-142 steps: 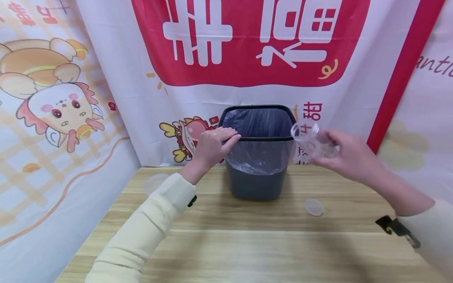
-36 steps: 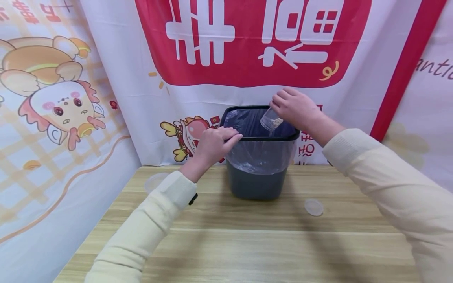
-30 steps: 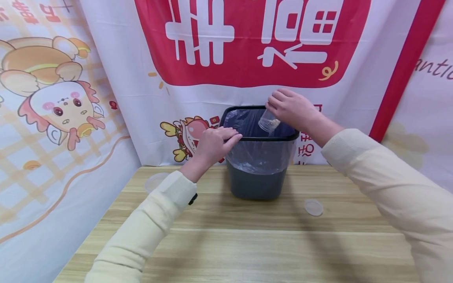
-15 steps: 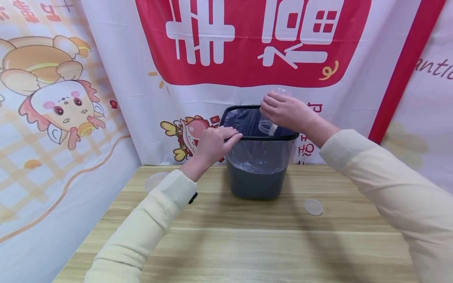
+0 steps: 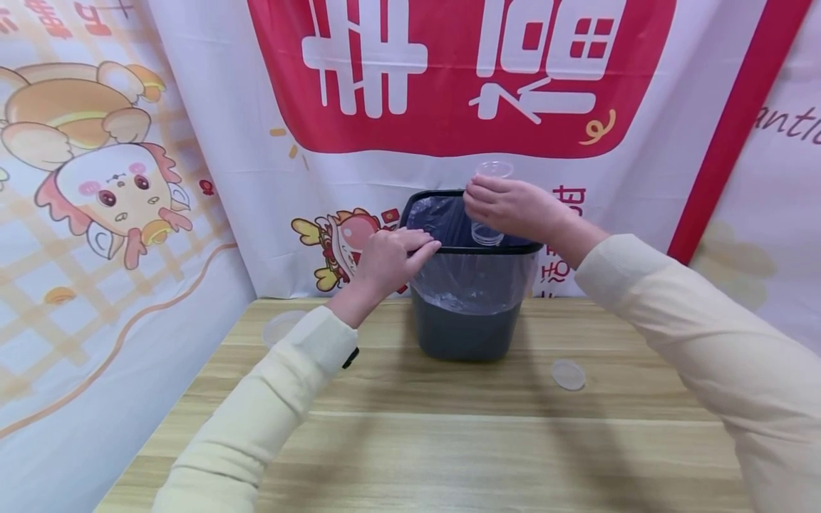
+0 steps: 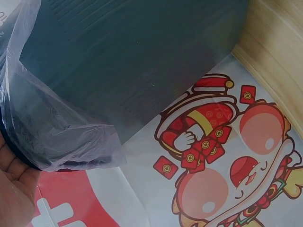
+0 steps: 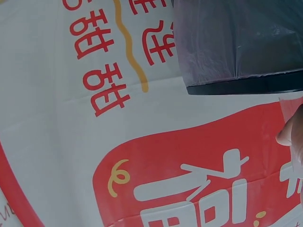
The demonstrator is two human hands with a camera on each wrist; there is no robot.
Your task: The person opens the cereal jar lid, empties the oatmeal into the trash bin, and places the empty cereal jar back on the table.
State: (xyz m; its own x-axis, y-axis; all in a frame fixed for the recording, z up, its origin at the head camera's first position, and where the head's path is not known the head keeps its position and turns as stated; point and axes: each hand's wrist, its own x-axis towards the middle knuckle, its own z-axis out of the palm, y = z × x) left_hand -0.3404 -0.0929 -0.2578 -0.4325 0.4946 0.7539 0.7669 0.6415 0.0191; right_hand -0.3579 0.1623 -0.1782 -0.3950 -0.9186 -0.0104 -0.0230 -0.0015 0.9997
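Note:
In the head view a dark grey trash bin [image 5: 467, 335] lined with a clear bag stands against the back wall. My left hand [image 5: 386, 265] holds its left rim; the left wrist view shows fingers [image 6: 7, 156] bent at the rim beside the bag [image 6: 71, 137]. Above the bin's right side, my right hand [image 5: 516, 206] grips a clear plastic cup [image 5: 487, 235], tipped mouth down into the opening. The cup's base [image 5: 494, 169] shows above the fingers, and no pale bits show in it. In the right wrist view only part of the right hand [image 7: 294, 137] appears, by the black rim.
A small clear round lid [image 5: 568, 375] lies on the wooden table [image 5: 462, 449] to the bin's right. A larger clear round piece [image 5: 280, 329] lies at the left, partly behind the left sleeve. Printed cloth [image 5: 212, 214] hangs close behind and along the left.
From the bin's right side, my right hand has brought the cup over the opening and turned it upside down. Pale bits seen at its mouth have gone from view. The left hand stays put.

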